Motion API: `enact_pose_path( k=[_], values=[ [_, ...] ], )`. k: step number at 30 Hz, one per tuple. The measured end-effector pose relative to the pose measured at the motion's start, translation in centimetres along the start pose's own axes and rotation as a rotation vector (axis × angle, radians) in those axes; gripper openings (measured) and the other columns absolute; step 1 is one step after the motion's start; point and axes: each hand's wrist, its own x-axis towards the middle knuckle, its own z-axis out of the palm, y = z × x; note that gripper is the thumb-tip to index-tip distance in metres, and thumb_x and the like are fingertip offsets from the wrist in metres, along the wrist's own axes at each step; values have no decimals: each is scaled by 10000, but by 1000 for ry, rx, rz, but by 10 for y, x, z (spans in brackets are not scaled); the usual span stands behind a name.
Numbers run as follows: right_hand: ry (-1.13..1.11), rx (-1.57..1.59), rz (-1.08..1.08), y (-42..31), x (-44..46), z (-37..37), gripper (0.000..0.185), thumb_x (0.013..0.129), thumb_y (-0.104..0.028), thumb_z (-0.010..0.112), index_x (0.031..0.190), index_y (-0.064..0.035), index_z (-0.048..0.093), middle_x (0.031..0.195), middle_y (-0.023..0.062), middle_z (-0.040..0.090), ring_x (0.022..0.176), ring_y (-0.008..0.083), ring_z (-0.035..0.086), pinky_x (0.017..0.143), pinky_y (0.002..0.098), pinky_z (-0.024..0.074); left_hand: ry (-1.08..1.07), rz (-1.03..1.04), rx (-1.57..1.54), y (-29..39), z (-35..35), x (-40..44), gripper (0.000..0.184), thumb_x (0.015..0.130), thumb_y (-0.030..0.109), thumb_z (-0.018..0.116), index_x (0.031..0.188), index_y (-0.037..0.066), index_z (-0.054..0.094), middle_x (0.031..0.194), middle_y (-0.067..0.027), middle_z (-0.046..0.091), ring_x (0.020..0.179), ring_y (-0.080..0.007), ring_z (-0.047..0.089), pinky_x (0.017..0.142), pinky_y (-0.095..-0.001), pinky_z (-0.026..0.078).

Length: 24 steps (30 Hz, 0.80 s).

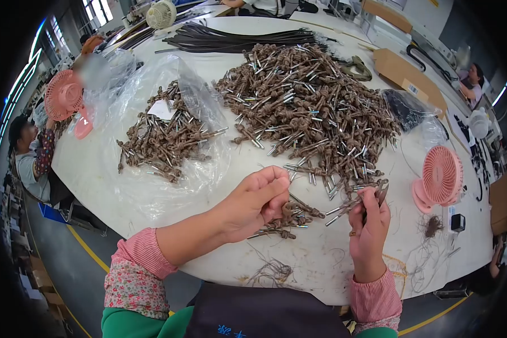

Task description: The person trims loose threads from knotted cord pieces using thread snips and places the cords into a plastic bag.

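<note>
Table (327,270) is topped by a heap of brown knotted cords (310,107); clear plastic (200,93) is spread left of the heap. Before it, the left hand (259,197) is clenched — contents cannot be told — and in the right hand (370,225) metal-tipped pieces (348,208) and a small tool (382,192) are gripped.

Over the table (321,265), the left hand (258,201) is curled thumb to fingers and the right hand (370,221) holds a small metal tool (382,192), with a heap of knotted brown cords (315,107) at twelve o'clock, clear plastic (132,180) toward ten and a pink fan (440,176) near three.
</note>
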Motion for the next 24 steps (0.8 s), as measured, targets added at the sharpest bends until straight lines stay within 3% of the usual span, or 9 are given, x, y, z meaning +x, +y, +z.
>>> enact_pose_path(
  k=[9, 16, 21, 24],
  values=[
    [-252, 61, 175, -2, -6, 0, 152, 953, -192, 528, 928, -51, 579, 678, -1, 556, 447, 21, 331, 403, 178, 218, -17, -9, -47, -3, 1, 4, 100, 984, 207, 525, 975, 113, 492, 644, 59, 407, 553, -30, 344, 557, -196, 333],
    [-328, 71, 254, -2, -5, -1, 184, 948, -220, 512, 941, -41, 554, 713, 18, 554, 430, 17, 323, 417, 173, 245, -39, -14, -15, -8, 4, 7, 124, 985, 206, 521, 965, 97, 468, 646, 45, 419, 567, -49, 346, 576, -211, 329],
    [-322, -3, 231, -3, -9, 3, 179, 951, -204, 511, 967, -31, 557, 716, 19, 554, 452, 19, 334, 414, 173, 245, -27, -33, -32, -13, 7, 10, 96, 981, 195, 531, 978, 109, 489, 623, 63, 416, 554, -31, 356, 566, -203, 338],
    [-297, 43, 172, -4, -6, 0, 170, 958, -197, 510, 979, -35, 557, 724, 20, 556, 456, 19, 331, 414, 173, 239, -57, -29, 168, -12, 4, 9, 108, 978, 185, 533, 1029, 96, 497, 632, 65, 421, 561, -32, 358, 560, -200, 329]
  ],
)
